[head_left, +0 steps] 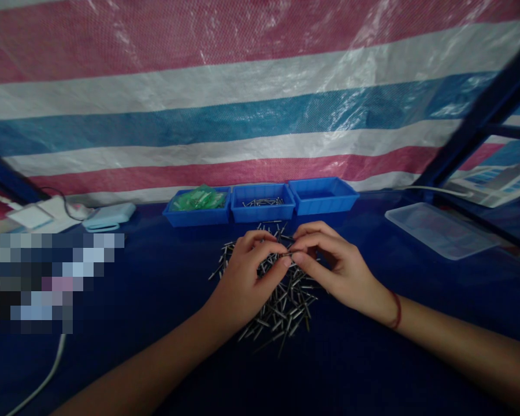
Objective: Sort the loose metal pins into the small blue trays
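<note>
A loose pile of thin metal rivets (281, 306), each with a thicker section, lies on the blue tabletop beneath both hands. Above the pile, my left hand (247, 277) pinches one end of a small rivet (287, 254) between thumb and forefinger. From the other side, my right hand (340, 263) closes thumb and fingertips on the same rivet. The fingertips of the two hands nearly meet, and fingers cover part of the piece. A dark red cord circles my right wrist.
Behind the pile stand three blue bins: the left bin (197, 218) has green plastic bags, the middle bin (263, 212) rivets; the right bin (323, 203) shows nothing inside. A translucent lid (437, 231) lies right. Left are a light-blue object (108, 216), a white adapter (30, 216) and cables.
</note>
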Action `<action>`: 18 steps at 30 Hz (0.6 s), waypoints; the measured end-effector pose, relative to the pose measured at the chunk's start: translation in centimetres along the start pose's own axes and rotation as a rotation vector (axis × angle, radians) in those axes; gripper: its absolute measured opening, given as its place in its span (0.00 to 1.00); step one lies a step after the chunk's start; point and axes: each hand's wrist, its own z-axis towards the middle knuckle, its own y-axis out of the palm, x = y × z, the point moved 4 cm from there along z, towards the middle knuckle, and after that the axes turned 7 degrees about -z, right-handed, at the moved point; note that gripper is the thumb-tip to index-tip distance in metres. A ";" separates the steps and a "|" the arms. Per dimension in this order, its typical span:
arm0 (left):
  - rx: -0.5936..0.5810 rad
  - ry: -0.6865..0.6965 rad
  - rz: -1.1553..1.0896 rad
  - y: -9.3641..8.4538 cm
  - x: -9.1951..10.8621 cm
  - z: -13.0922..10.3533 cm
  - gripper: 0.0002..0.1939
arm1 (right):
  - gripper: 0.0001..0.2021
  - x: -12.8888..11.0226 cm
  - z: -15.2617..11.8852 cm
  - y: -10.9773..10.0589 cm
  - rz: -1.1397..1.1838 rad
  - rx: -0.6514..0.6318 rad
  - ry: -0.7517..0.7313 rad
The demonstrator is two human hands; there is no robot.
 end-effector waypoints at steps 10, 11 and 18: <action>0.042 0.066 0.019 -0.1 0.4 -0.1 0.03 | 0.07 -0.1 -0.2 -0.1 -0.035 0.064 -0.040; 0.046 0.077 0.021 -0.2 0.5 -0.1 0.03 | 0.07 -0.2 -0.2 -0.1 -0.035 0.070 -0.040; 0.079 0.118 0.035 -0.4 0.9 -0.1 0.03 | 0.06 -0.4 -0.4 -0.3 -0.059 0.080 -0.059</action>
